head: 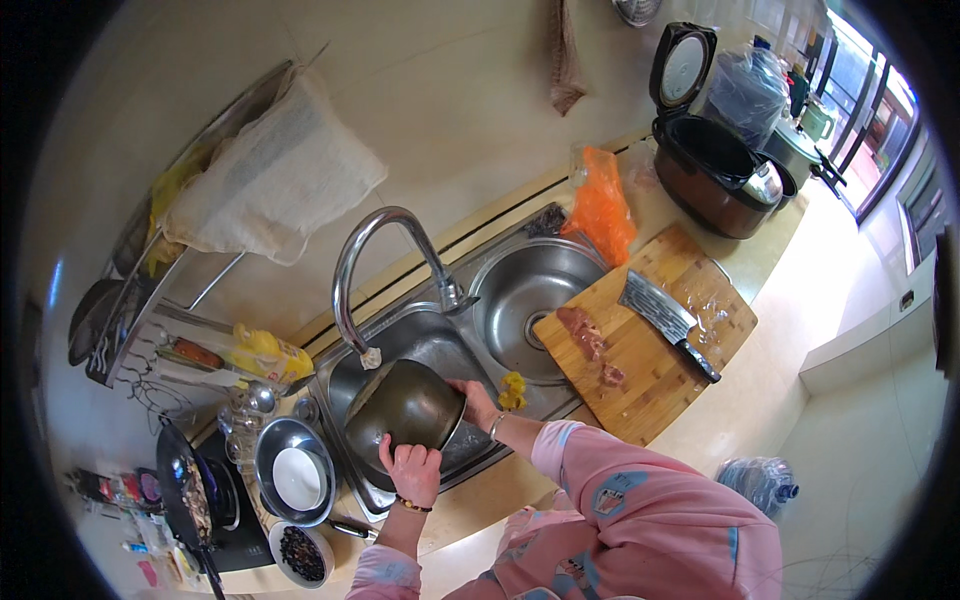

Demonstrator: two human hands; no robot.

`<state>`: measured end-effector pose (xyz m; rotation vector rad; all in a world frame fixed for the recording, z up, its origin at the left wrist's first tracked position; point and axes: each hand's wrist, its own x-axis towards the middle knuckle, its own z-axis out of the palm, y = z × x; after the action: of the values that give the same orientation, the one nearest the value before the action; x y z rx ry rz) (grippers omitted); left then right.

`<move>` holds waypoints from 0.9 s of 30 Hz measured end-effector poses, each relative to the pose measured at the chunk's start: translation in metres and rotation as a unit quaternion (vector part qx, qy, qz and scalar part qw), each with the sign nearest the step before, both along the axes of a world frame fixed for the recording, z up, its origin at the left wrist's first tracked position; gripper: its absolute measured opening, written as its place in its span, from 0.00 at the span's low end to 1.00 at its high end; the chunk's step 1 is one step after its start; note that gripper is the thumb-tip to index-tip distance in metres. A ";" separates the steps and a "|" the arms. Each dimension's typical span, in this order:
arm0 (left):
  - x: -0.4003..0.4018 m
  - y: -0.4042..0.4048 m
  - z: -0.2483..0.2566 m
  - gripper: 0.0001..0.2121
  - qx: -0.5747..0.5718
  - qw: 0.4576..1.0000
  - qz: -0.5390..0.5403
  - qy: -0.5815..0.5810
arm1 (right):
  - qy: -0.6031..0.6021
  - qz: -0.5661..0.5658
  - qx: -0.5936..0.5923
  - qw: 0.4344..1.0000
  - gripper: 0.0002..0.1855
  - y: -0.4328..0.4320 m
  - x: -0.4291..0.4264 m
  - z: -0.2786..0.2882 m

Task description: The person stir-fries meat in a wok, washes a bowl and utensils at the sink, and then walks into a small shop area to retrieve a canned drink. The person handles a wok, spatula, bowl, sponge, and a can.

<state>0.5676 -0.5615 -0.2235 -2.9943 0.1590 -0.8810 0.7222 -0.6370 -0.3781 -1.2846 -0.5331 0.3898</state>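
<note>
Both hands hold a dark metal pot (409,405), tilted over the left basin of a stainless steel sink (480,330). My left hand (414,469) grips its near side, fingers on the outer wall; my right hand (476,405) holds the rim on the right. The curved chrome faucet (390,217) arches over the pot's far end, a whitish piece at its spout. A yellow crumpled item (513,391) lies on the sink's divider. To the right, a wooden cutting board (645,337) carries a cleaver (664,311) and pieces of raw meat (589,337). The pot's inside is hidden.
At left stand a metal bowl (262,465) holding a white bowl (298,478), a bowl of dark food (301,555) and a wok (176,480) on the stove. An orange plastic bag (604,210) and open rice cooker (705,172) stand at the back right. A cloth-covered rack (277,172) hangs upper left.
</note>
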 end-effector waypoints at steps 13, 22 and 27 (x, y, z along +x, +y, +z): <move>-0.007 -0.018 0.038 0.03 0.000 0.996 -0.084 0.016 | -0.154 -0.071 -0.198 0.965 0.28 -0.066 -0.030 0.058; 0.012 -0.034 0.081 0.02 0.040 0.981 -0.181 0.057 | -0.129 -0.037 -0.359 0.924 0.41 -0.119 -0.035 0.102; 0.038 -0.062 0.123 0.04 0.060 0.975 -0.215 0.024 | -0.122 -0.130 -0.161 0.971 0.44 -0.138 -0.033 0.089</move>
<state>0.6055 -0.6237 -0.1001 -2.9118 0.8534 -0.7855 0.6893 -0.7750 -0.2893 -1.7081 -0.5122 0.0992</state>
